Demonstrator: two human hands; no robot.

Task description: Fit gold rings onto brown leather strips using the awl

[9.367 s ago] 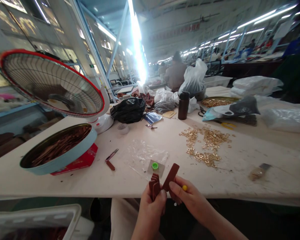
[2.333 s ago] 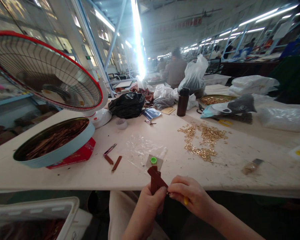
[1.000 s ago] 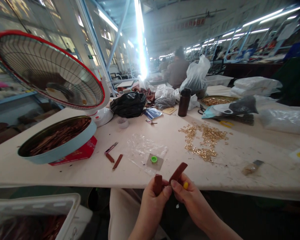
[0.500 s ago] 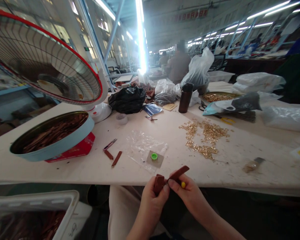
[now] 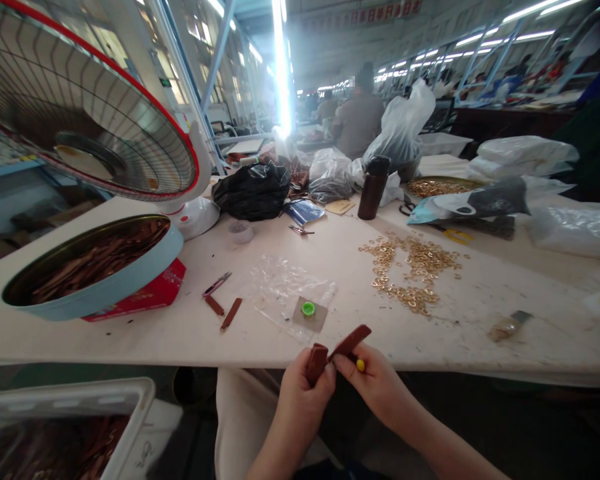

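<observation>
My left hand (image 5: 303,387) is closed round a folded brown leather strip (image 5: 317,364) at the table's front edge. Against it, my right hand (image 5: 369,373) pinches another brown leather strip (image 5: 351,340), whose free end points up to the right. A yellow tip (image 5: 361,365) pokes out between my right fingers; the rest of that item is hidden. The hands almost meet, and their fingertips cover where the strips come together. Just beyond them, a green round cap (image 5: 308,309) sits on a small grey square (image 5: 310,316). Gold rings (image 5: 420,267) lie scattered further right.
Thread snips (image 5: 217,285) and two short leather strips (image 5: 231,314) lie left of centre. A round tin (image 5: 125,283) of strips rests tilted on a red box, under a fan (image 5: 95,133). A dark bottle (image 5: 373,189) stands at the back. Below left is a white crate (image 5: 145,407).
The view has shifted slightly. Both hands stay together near the table edge, and the strip in my right hand has drawn slightly left, closer to my left hand.
</observation>
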